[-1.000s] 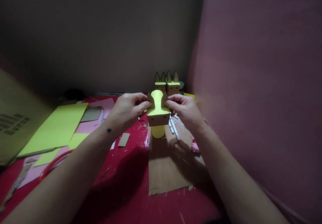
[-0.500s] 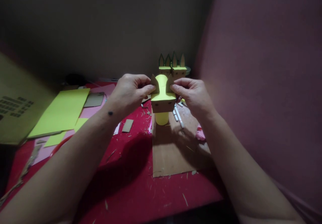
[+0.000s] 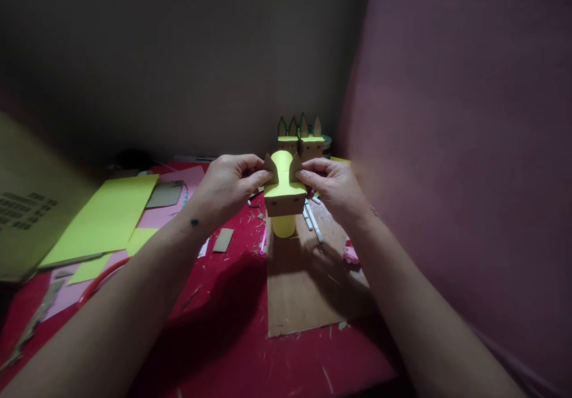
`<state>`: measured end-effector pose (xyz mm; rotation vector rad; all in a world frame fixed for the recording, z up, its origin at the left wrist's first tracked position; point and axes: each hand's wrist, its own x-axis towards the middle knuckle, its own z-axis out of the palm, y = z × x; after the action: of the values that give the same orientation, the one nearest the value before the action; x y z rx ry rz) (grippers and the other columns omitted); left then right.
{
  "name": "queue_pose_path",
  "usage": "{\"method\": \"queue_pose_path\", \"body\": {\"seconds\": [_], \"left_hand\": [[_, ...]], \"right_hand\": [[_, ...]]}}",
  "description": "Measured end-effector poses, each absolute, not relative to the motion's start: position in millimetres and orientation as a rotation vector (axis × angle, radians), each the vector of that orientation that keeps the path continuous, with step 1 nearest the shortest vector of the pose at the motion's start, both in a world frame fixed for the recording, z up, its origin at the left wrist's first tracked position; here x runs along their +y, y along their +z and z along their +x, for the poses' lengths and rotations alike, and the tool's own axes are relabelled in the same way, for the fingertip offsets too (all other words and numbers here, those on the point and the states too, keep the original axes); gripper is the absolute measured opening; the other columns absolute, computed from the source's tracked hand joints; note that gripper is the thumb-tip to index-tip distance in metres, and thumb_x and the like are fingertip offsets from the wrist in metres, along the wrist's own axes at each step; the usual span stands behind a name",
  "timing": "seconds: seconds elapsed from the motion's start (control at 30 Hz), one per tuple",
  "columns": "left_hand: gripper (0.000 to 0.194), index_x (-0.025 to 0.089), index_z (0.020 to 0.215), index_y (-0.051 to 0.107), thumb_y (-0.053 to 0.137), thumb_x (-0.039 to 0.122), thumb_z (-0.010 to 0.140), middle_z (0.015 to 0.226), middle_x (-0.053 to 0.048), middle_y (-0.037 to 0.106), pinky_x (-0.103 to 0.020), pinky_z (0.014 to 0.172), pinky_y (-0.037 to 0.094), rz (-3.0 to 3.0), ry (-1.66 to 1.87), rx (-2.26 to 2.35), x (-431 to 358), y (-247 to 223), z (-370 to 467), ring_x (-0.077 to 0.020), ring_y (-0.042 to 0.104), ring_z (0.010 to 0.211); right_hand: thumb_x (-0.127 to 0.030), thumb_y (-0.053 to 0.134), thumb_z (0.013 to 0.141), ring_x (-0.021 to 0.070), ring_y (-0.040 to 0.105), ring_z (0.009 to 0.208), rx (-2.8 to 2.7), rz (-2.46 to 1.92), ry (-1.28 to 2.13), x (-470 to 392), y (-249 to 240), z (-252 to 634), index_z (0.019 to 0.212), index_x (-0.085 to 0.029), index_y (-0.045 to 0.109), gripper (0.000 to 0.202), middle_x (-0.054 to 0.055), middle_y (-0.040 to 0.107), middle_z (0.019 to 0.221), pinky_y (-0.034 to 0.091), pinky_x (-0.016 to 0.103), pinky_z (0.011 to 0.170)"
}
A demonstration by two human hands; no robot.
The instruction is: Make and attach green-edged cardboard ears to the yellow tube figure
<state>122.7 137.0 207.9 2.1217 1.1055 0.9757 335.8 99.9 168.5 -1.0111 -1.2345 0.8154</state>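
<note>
A small cardboard box figure (image 3: 285, 205) with a yellow top and dark dots on its front is in the middle of the view, with a yellow paper tube (image 3: 284, 226) below and behind it. My left hand (image 3: 236, 180) pinches the left pointed cardboard ear (image 3: 270, 169) between thumb and fingers. With the same kind of pinch, my right hand (image 3: 328, 183) holds the right cardboard ear (image 3: 295, 168). Both ears stand upright at the yellow top; whether they are fixed to it I cannot tell.
Two similar eared box figures (image 3: 300, 145) stand behind. A cardboard sheet (image 3: 308, 302) lies on the red table (image 3: 214, 350), with white markers (image 3: 314, 222) and a pink crumpled item (image 3: 351, 253) on it. Yellow paper (image 3: 102, 216) and a cardboard scrap (image 3: 223, 240) are at left.
The whole scene sits slightly lower and further left in view. Both hands keep their pinch on the ears, with no clear movement relative to the box figure.
</note>
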Motion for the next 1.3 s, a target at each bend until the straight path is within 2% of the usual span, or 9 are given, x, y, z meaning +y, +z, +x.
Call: {"method": "queue_pose_path", "body": {"seconds": [0.33, 0.5, 0.63, 0.8, 0.97, 1.07, 1.13, 1.2, 1.3], "left_hand": [[0.036, 0.02, 0.089, 0.072, 0.078, 0.049, 0.109, 0.08, 0.003, 0.067, -0.032, 0.072, 0.054, 2.233, 0.904, 1.09, 150, 197, 114, -0.0162, 0.062, 0.072], [0.04, 0.02, 0.091, 0.07, 0.079, 0.053, 0.111, 0.084, 0.003, 0.069, -0.032, 0.073, 0.059, 2.228, 0.895, 1.099, 153, 192, 115, -0.015, 0.063, 0.072], [0.037, 0.022, 0.084, 0.071, 0.076, 0.053, 0.105, 0.072, 0.004, 0.064, -0.031, 0.065, 0.049, 2.144, 0.957, 1.077, 144, 203, 115, -0.0152, 0.056, 0.064], [0.033, 0.025, 0.078, 0.072, 0.073, 0.057, 0.084, 0.066, 0.0, 0.061, -0.033, 0.061, 0.04, 2.017, 1.046, 1.094, 131, 226, 88, -0.0161, 0.052, 0.062], [0.043, 0.024, 0.069, 0.07, 0.082, 0.065, 0.07, 0.06, 0.001, 0.06, -0.03, 0.053, 0.035, 1.915, 0.635, 1.19, 120, 192, 40, -0.0138, 0.048, 0.055], [0.042, 0.021, 0.084, 0.072, 0.084, 0.061, 0.079, 0.07, 0.001, 0.067, -0.028, 0.057, 0.047, 1.801, 0.419, 1.235, 104, 148, 21, -0.014, 0.057, 0.06], [0.039, 0.02, 0.113, 0.072, 0.082, 0.054, 0.097, 0.077, 0.003, 0.069, -0.025, 0.055, 0.049, 1.733, 0.328, 1.303, 92, 123, 16, -0.0134, 0.061, 0.061], [0.037, 0.019, 0.131, 0.07, 0.076, 0.05, 0.111, 0.081, 0.006, 0.067, -0.023, 0.049, 0.045, 1.699, 0.244, 1.359, 83, 106, 15, -0.0102, 0.054, 0.055], [0.037, 0.019, 0.138, 0.07, 0.076, 0.048, 0.115, 0.096, 0.001, 0.073, -0.024, 0.057, 0.057, 1.712, 0.201, 1.38, 76, 97, 16, -0.0116, 0.064, 0.065]], "right_hand": [[-0.031, 0.085, 0.08, 0.017, 0.064, 0.075, -1.278, -1.051, 0.74, 99, 165, 336, 0.081, -0.022, 0.088, 0.01, 0.002, 0.073, 0.082, 0.049, 0.029, 0.059], [-0.033, 0.085, 0.081, 0.0182, 0.063, 0.074, -1.298, -1.065, 0.693, 102, 161, 337, 0.081, -0.022, 0.088, 0.012, 0.003, 0.073, 0.083, 0.05, 0.03, 0.059], [-0.031, 0.084, 0.081, 0.0191, 0.063, 0.074, -1.277, -1.046, 0.597, 99, 167, 334, 0.079, -0.023, 0.086, 0.008, 0.003, 0.071, 0.082, 0.054, 0.034, 0.064], [-0.034, 0.075, 0.094, 0.02, 0.06, 0.077, -1.236, -0.946, 0.429, 55, 188, 319, 0.08, -0.027, 0.079, 0.016, 0.001, 0.064, 0.081, 0.052, 0.039, 0.073], [-0.031, 0.076, 0.097, 0.0168, 0.056, 0.068, -1.553, -1.002, 0.779, 0, 166, 299, 0.083, -0.025, 0.077, 0.015, -0.003, 0.061, 0.073, 0.05, 0.035, 0.071], [-0.02, 0.071, 0.098, 0.0145, 0.055, 0.07, -1.606, -1.383, 1.107, -10, 135, 286, 0.09, -0.022, 0.071, 0.008, -0.004, 0.061, 0.079, 0.047, 0.029, 0.067], [-0.011, 0.069, 0.1, 0.0152, 0.061, 0.076, -1.637, -1.473, 1.142, -7, 121, 276, 0.101, -0.021, 0.071, 0.01, -0.003, 0.066, 0.085, 0.05, 0.028, 0.071], [-0.006, 0.07, 0.1, 0.0175, 0.066, 0.082, -1.694, -1.545, 1.115, -2, 114, 265, 0.116, -0.019, 0.073, 0.021, -0.002, 0.068, 0.088, 0.051, 0.029, 0.076], [-0.005, 0.071, 0.101, 0.0232, 0.074, 0.093, -1.824, -1.661, 1.029, 6, 114, 250, 0.139, -0.017, 0.072, 0.039, 0.004, 0.077, 0.096, 0.053, 0.032, 0.083]]}}
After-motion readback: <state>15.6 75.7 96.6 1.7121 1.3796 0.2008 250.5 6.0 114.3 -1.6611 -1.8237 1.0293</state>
